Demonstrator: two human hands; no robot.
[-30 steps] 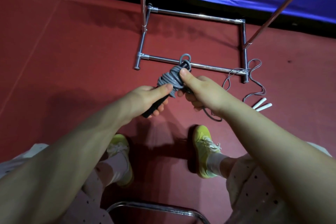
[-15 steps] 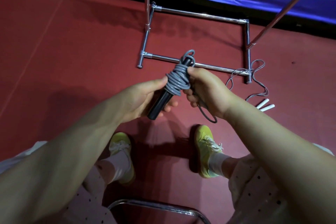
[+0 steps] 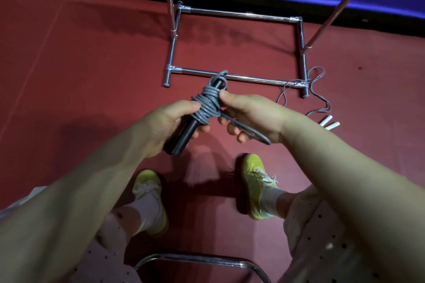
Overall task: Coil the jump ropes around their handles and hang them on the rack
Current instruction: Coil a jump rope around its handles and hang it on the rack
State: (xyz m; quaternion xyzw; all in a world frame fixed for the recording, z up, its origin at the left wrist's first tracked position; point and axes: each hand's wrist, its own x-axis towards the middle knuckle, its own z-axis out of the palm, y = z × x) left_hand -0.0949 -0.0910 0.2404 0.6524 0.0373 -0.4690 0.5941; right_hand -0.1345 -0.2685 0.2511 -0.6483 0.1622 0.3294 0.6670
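Now we finish wrap: left hand (image 3: 167,122) grips black handles (image 3: 184,135), rope (image 3: 207,105) coiled at far end. Right hand (image 3: 250,115) pinches loose loop (image 3: 250,132); keep tension, tuck end under coils. Rack (image 3: 241,78) just beyond.

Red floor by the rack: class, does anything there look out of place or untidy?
Yes. A second jump rope lies loose and uncoiled on the floor by the rack base, its white handles beside it, its cord tangled around the rack's corner foot.
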